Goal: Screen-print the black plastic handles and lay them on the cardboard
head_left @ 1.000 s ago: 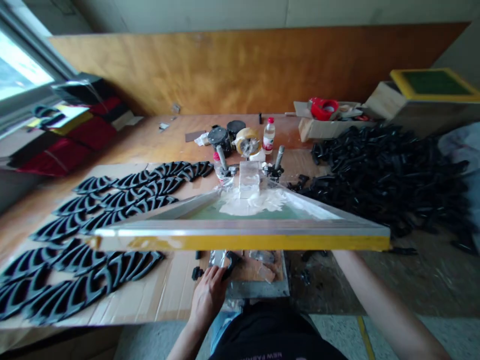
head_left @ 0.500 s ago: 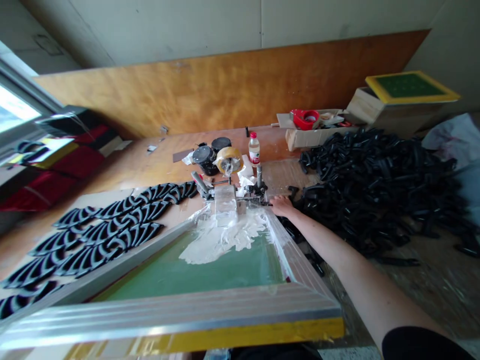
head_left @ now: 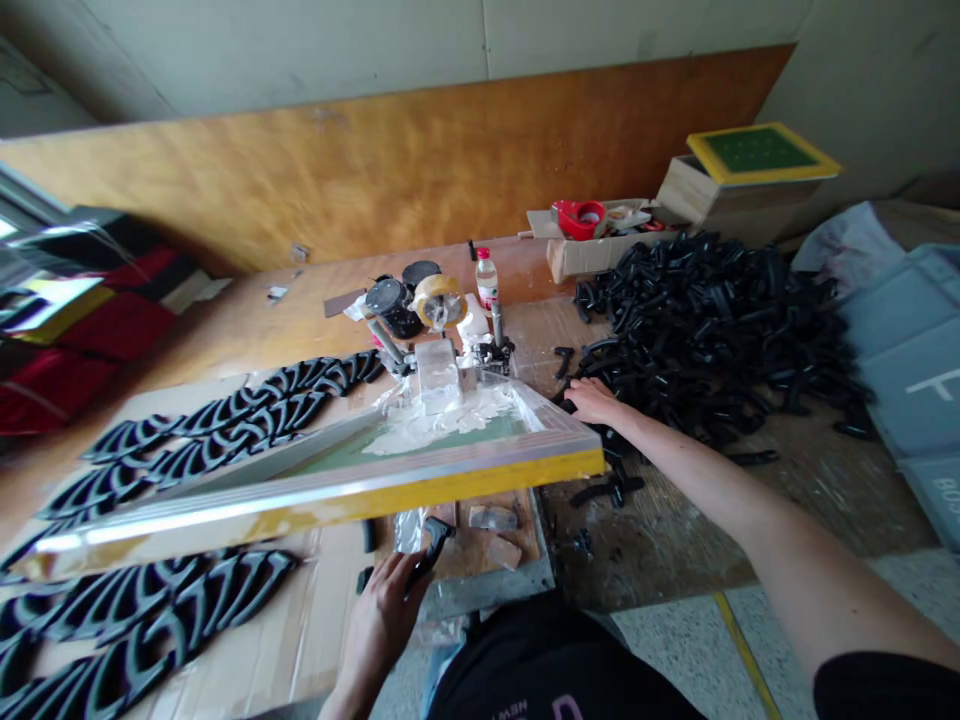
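Black plastic piece (head_left: 433,538) sits pinched in my left hand (head_left: 379,610) at 7 o'clock, fingers closed on it just above the printing bed (head_left: 504,530). My right hand (head_left: 595,400) lies open at 2 o'clock, fingers spread, just beside the loose pieces. At 12 o'clock, the yellow-edged screen frame (head_left: 322,488) stands tilted up, white ink (head_left: 435,428) smeared across its mesh. From here I can make out several done-looking rows of grey-faced pieces (head_left: 157,625) on the cardboard sheet (head_left: 322,590) at 9 o'clock; the far larger black heap (head_left: 712,330) at 1 o'clock looks like what is left. Beyond, a packing tape roll (head_left: 439,300) and a plastic bottle (head_left: 487,282) stand on the wooden bench (head_left: 300,330).
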A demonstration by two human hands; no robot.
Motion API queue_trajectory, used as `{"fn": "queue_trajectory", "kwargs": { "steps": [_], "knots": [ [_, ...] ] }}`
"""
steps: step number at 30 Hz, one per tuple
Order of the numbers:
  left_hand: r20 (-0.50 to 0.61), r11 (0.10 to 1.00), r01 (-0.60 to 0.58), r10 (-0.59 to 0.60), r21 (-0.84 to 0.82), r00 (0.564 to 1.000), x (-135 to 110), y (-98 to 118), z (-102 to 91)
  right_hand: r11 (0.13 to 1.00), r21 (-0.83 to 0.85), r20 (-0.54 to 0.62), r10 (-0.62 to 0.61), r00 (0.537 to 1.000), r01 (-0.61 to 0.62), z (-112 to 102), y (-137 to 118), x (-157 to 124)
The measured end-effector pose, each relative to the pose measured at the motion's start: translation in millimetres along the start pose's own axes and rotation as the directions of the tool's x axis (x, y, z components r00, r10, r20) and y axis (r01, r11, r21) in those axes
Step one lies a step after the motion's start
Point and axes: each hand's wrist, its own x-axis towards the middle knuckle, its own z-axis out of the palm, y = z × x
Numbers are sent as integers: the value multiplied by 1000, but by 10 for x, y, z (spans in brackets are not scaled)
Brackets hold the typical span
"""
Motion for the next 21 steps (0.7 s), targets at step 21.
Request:
{"fn": "queue_trajectory", "kwargs": {
  "steps": [21],
  "knots": [
    [17,862,2,7,-508,1000,562,747,-98,679,658,-429,-18,903,327,249,-1967,-850]
  ]
}}
